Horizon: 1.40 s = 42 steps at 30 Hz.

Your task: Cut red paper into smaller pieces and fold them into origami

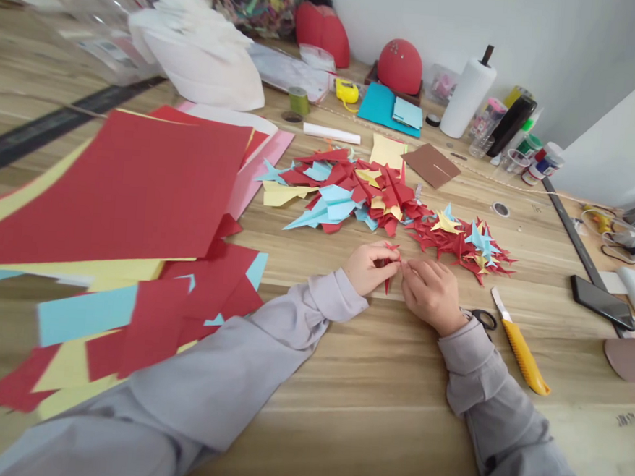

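My left hand (370, 268) pinches a small folded red paper piece (388, 263), its pointed end sticking down below the fingers. Close against it on the right, my right hand (430, 289) has its fingertips pressed together at the edge of the same piece. Beyond both hands lies a heap of folded red, blue and yellow paper shapes (334, 203). A second heap of smaller spiky folded shapes (453, 236) sits just behind my right hand.
Large red sheets (130, 189) and cut paper pieces (153, 321) cover the left side. A yellow knife (524, 350) with its blade out and black scissors (483, 320) lie right of my right hand. A phone (602, 302) is farther right; a white roll (469, 96) stands behind.
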{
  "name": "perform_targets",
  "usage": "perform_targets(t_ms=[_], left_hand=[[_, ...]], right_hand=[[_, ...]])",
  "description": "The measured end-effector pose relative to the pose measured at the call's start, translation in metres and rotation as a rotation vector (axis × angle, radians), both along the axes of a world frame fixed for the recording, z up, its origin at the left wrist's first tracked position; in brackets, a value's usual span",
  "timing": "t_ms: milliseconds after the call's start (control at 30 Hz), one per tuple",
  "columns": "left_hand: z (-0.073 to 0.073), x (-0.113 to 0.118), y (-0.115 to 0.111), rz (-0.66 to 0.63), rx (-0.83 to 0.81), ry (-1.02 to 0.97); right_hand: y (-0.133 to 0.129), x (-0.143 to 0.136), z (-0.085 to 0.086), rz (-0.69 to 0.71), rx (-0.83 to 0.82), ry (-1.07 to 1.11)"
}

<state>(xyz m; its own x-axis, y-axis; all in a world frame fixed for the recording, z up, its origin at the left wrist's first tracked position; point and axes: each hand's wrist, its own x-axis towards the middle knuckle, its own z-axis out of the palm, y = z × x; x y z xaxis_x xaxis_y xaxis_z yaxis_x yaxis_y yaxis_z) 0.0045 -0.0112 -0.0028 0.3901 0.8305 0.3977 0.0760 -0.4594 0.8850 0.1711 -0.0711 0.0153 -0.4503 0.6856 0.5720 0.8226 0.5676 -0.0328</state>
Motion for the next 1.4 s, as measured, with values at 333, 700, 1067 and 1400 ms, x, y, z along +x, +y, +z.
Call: perform_targets(t_ms=[333, 700, 1067, 1400], left_hand=[[-0.0039, 0.0014, 0.0003, 0.011, 0.051, 0.003], [-0.0061, 0.0034, -0.0014, 0.000, 0.201, 0.114], [-0.0083, 0.0042, -0.0018, 0.023, 0.208, 0.143], [-0.0077, 0.0041, -0.0028, 0.004, 0.199, 0.170]], right_hand=[[0.0035, -0.0011, -0.0036, -0.131, -0.134, 0.587], [0.0081, -0.0029, -0.0091, -0.081, -0.398, 0.754], [0.0079, -0.0048, -0.0071, -0.067, -0.356, 0.674], [0.0077, -0.0030, -0.0032, -0.069, -0.537, 0.785]])
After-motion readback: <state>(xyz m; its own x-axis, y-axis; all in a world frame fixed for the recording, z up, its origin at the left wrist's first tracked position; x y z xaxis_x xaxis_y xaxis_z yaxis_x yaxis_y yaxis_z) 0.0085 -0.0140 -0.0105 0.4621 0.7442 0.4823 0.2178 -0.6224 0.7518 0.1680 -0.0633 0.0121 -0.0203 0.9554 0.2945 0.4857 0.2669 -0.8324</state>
